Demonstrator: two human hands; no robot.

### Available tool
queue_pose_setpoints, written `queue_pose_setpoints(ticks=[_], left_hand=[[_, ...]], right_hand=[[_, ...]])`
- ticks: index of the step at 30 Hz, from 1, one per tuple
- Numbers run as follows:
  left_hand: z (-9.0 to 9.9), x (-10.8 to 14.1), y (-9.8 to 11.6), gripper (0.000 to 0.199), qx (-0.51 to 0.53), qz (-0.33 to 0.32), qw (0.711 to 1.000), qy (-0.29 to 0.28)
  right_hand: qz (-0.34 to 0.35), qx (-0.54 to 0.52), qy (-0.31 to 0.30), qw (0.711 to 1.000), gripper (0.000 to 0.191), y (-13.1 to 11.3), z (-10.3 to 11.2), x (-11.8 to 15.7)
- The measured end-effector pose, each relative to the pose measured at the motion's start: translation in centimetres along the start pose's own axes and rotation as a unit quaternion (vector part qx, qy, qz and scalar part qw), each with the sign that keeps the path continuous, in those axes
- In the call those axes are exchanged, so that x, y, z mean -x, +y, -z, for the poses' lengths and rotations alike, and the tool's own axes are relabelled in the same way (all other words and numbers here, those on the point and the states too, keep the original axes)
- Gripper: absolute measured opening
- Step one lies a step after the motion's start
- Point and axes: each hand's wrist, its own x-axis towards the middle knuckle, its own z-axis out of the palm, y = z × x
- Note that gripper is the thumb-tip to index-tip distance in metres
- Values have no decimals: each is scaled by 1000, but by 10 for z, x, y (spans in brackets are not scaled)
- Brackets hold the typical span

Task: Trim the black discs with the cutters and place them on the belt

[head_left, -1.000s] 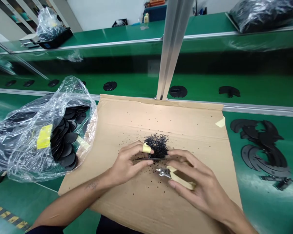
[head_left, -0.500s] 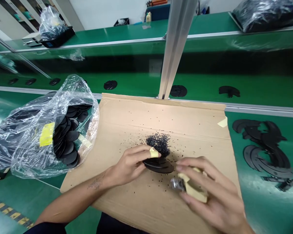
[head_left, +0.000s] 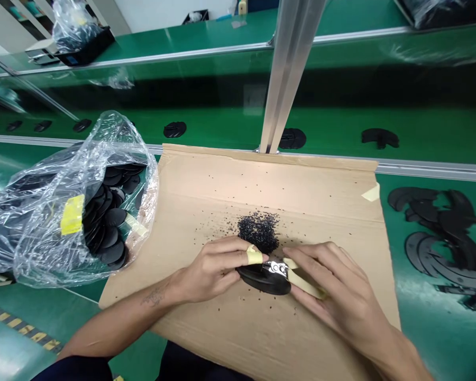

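Observation:
Black oval parts [head_left: 267,281] are pinched in my left hand [head_left: 218,267], which has yellow tape round one finger. My right hand [head_left: 329,286] grips pliers [head_left: 277,268] with pale yellow handles, and their metal head touches the upper side of the black parts. Just behind lies a heap of tiny black bits [head_left: 257,230] on a cardboard sheet [head_left: 206,328], with more bits scattered about. How many parts are held together I cannot tell.
At the left, a clear plastic bag [head_left: 35,211] holds many black discs [head_left: 109,238]. Black curved parts [head_left: 448,227] lie on the green table at the right. A metal post [head_left: 287,79] rises behind the cardboard, beside a green belt with black parts [head_left: 174,129].
My right hand has moved left and turned the pliers, whose head now meets the black parts. The camera view has shifted slightly.

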Motion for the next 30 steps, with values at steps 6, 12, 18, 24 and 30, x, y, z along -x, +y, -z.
queue_pose_setpoints(ticks=[6, 12, 18, 24, 30], left_hand=[[-1, 4, -1, 41, 3, -11, 1000, -11], [-1, 2, 3, 44, -6, -28, 999, -18], [7, -2, 6, 30, -68, 2, 997, -24], [2, -1, 6, 31, -160, 18, 979, -123], [21, -11, 10, 33, -86, 57, 995, -8]], right_hand=[[26, 77, 4, 997, 24, -6, 1, -1], [30, 105, 11, 994, 15, -10, 3, 3], [-1, 137, 27, 990, 16, -4, -1, -1], [10, 162, 25, 986, 18, -6, -2, -2], [-65, 183, -1, 981, 27, 11, 11, 4]])
